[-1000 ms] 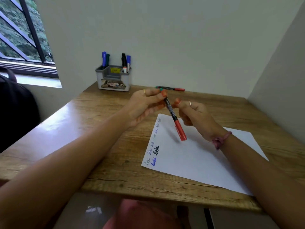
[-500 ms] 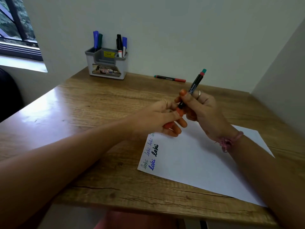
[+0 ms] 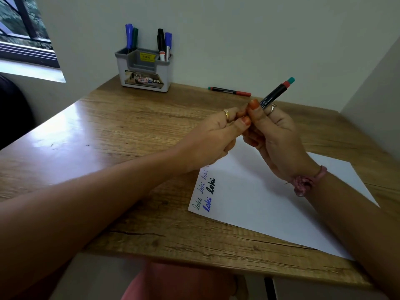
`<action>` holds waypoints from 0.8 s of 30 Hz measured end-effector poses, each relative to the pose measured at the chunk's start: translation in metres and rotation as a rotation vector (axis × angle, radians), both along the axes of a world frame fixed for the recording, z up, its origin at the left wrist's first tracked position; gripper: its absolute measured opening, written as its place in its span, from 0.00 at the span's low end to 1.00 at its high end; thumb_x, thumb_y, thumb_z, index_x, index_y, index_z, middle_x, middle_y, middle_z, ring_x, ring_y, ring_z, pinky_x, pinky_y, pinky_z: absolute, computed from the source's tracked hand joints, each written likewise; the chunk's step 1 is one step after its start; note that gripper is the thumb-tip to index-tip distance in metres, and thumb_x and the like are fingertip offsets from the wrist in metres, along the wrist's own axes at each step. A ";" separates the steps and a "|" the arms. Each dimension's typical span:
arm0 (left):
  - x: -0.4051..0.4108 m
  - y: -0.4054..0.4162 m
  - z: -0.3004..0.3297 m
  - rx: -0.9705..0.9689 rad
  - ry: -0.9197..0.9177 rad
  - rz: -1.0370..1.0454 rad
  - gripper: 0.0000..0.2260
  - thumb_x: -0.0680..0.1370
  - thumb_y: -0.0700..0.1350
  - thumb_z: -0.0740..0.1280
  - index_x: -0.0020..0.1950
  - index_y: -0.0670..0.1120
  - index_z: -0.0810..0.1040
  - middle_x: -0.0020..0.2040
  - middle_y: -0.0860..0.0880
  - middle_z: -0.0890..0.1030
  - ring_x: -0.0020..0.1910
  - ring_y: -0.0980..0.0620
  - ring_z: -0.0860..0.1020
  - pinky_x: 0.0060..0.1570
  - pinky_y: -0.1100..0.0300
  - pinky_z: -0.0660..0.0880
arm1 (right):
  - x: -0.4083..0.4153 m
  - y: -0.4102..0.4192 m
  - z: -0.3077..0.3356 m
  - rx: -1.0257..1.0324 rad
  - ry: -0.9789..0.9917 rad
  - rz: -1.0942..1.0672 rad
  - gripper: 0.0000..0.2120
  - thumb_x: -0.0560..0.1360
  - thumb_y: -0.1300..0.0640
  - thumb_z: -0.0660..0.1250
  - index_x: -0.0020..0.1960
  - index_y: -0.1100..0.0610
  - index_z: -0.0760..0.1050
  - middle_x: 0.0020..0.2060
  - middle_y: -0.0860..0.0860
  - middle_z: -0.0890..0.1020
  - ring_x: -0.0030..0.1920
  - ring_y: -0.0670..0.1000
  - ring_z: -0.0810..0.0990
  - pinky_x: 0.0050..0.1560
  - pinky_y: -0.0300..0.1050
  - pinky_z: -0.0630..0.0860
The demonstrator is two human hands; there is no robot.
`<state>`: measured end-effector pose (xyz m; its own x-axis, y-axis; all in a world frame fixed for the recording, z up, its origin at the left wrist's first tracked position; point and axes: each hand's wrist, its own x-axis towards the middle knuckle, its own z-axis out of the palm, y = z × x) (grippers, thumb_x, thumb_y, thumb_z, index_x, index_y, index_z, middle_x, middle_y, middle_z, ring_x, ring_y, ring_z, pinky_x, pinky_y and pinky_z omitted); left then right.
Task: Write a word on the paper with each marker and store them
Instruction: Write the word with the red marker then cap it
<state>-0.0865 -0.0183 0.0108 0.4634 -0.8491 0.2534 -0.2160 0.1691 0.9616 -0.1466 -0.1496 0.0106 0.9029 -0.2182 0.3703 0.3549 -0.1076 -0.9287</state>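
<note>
While the black marker with a red band and teal end (image 3: 275, 93) pointed that end up and away half a second ago just as it does now, the left hand (image 3: 213, 139) has drawn its fingers in more tightly at the marker's lower end, where a red cap showed under them before; now the cap is hidden and I cannot tell whether it is on or off. The right hand (image 3: 273, 137) pinches the barrel between thumb and fingers, held above the far edge of the white sheet of paper (image 3: 270, 204). The marker's long axis runs diagonally, low end at the meeting fingertips, high end toward the wall.

Under the paper lies a wood-grain table (image 3: 121, 131) set into a corner of pale walls. The paper carries the word "loki" several times along its left edge, in green, blue and black. Beyond the paper, against the wall, stands a grey plastic pen holder (image 3: 144, 71) with blue, green and black markers upright in it. Between holder and corner, a second black marker with a red cap (image 3: 229, 91) lies flat on the table. A window (image 3: 23, 31) sits left of the holder.
</note>
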 end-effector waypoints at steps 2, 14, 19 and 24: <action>0.000 0.001 0.001 0.000 -0.021 0.018 0.08 0.82 0.42 0.54 0.50 0.49 0.73 0.23 0.57 0.64 0.19 0.61 0.60 0.18 0.70 0.58 | 0.001 0.001 -0.002 0.030 -0.005 0.002 0.14 0.72 0.49 0.60 0.42 0.62 0.69 0.25 0.47 0.69 0.26 0.43 0.64 0.29 0.36 0.63; -0.003 0.006 0.006 -0.037 -0.156 0.074 0.09 0.81 0.36 0.56 0.48 0.46 0.72 0.22 0.62 0.74 0.22 0.67 0.71 0.25 0.79 0.64 | 0.003 0.001 -0.008 0.051 -0.073 0.050 0.11 0.73 0.45 0.64 0.42 0.51 0.79 0.41 0.59 0.69 0.48 0.60 0.64 0.43 0.46 0.66; -0.004 0.009 0.011 -0.065 -0.186 0.048 0.08 0.81 0.35 0.57 0.50 0.46 0.73 0.26 0.64 0.77 0.24 0.70 0.73 0.26 0.81 0.64 | 0.002 -0.001 -0.005 0.012 -0.088 0.070 0.12 0.74 0.45 0.64 0.44 0.52 0.78 0.42 0.62 0.69 0.47 0.63 0.65 0.43 0.48 0.65; -0.005 0.011 0.015 -0.016 -0.191 0.037 0.08 0.81 0.38 0.56 0.50 0.42 0.75 0.20 0.62 0.72 0.22 0.69 0.72 0.25 0.80 0.64 | -0.003 -0.007 0.002 -0.048 -0.080 0.126 0.11 0.74 0.45 0.63 0.43 0.51 0.79 0.35 0.75 0.64 0.41 0.64 0.65 0.41 0.50 0.64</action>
